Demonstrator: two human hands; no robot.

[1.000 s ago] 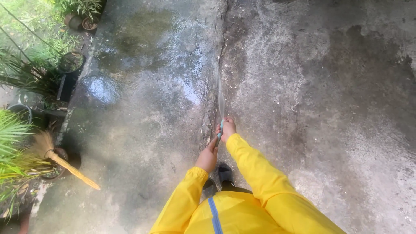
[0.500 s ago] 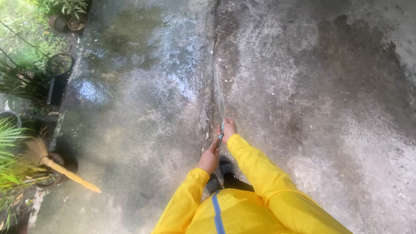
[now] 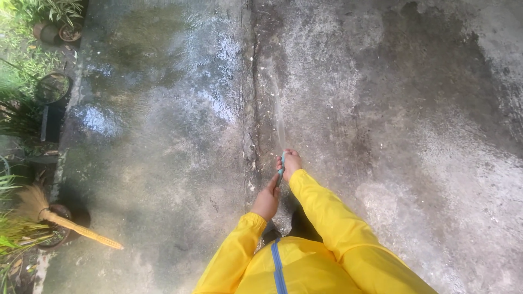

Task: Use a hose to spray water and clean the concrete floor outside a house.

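I hold a thin blue-green hose with both hands, in yellow sleeves. My right hand grips its front end, and a thin stream of water sprays forward from it onto the wet concrete floor. My left hand grips the hose just behind, closer to my body. The water lands beside a long crack in the concrete.
A straw broom lies at the left edge, its head among potted plants. More pots and grass line the upper left. Dry, stained concrete spreads to the right. My foot shows below my hands.
The view has shifted right, so the broom, pots and crack sit further left in frame. My hands still hold the hose, and the spray keeps running forward.
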